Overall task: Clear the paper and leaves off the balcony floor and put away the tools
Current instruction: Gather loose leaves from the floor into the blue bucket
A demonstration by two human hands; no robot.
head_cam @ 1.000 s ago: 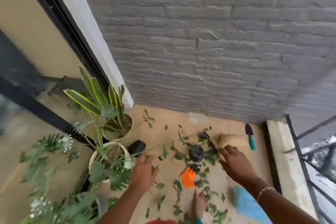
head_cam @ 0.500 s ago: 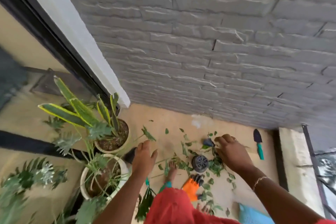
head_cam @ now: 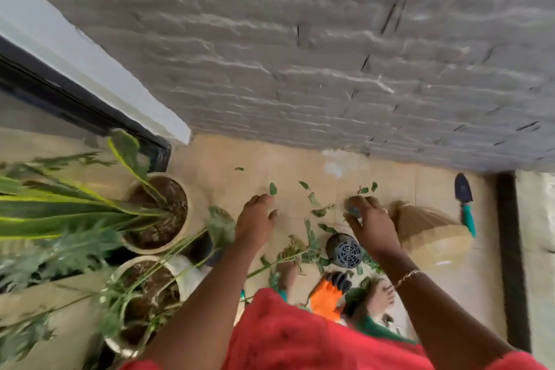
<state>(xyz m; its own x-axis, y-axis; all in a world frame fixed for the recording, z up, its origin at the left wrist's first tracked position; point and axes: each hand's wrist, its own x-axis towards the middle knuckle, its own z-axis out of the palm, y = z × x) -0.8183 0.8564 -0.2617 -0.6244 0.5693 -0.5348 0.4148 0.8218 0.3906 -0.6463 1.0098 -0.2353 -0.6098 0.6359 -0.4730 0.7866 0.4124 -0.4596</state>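
Green leaves [head_cam: 313,204] and cut stems lie scattered on the beige balcony floor [head_cam: 228,165]. My left hand [head_cam: 255,219] hangs over the leaves beside the pots, fingers loose and holding nothing. My right hand [head_cam: 371,221] reaches down by the wall, and its fingers and thumb curl around a small dark blue object [head_cam: 353,212] on the floor. A straw hand broom [head_cam: 429,227] lies just right of that hand. A trowel with a teal handle [head_cam: 465,206] lies further right. An orange and black glove [head_cam: 329,294] lies near my feet.
A small round black pot [head_cam: 345,251] lies on its side below my right hand. Two potted plants [head_cam: 159,210] [head_cam: 144,300] stand at the left by the black door frame [head_cam: 75,105]. The grey brick wall [head_cam: 330,69] closes the far side; a black rail [head_cam: 510,249] runs along the right.
I have bent lower and closer to the floor. Both hands moved forward and down; the right hand went from beside the small dark object to closing around it.
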